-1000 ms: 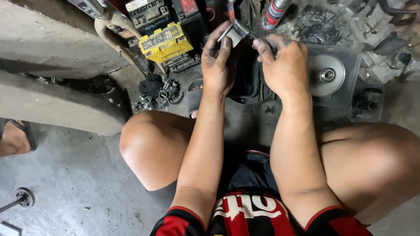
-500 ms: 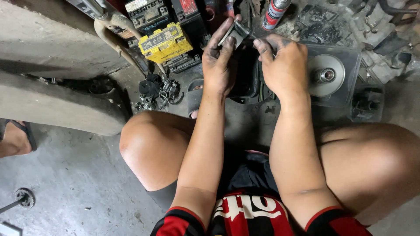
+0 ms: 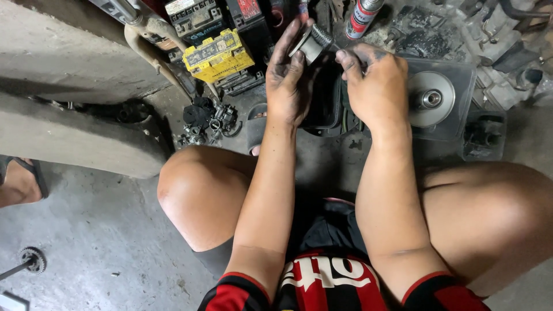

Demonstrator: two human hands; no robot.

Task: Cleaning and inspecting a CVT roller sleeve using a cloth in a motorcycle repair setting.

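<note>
A yellow box-shaped battery point(image 3: 218, 55) with a pale label sits beside black batteries point(image 3: 190, 17); a red-and-white labelled spray can point(image 3: 362, 17) stands at top.

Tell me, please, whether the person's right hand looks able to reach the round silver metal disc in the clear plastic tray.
Probably yes: the right hand is just left of the round silver metal disc, which lies uncovered in the clear plastic tray, nothing between them. It would first have to let go of the small grey cylindrical part.

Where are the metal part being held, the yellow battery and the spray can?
Metal part point(image 3: 313, 45), head view, on its grey cylindrical side.
Yellow battery point(image 3: 219, 53), head view, on its top face.
Spray can point(image 3: 363, 16), head view, on its red and white body.
</note>
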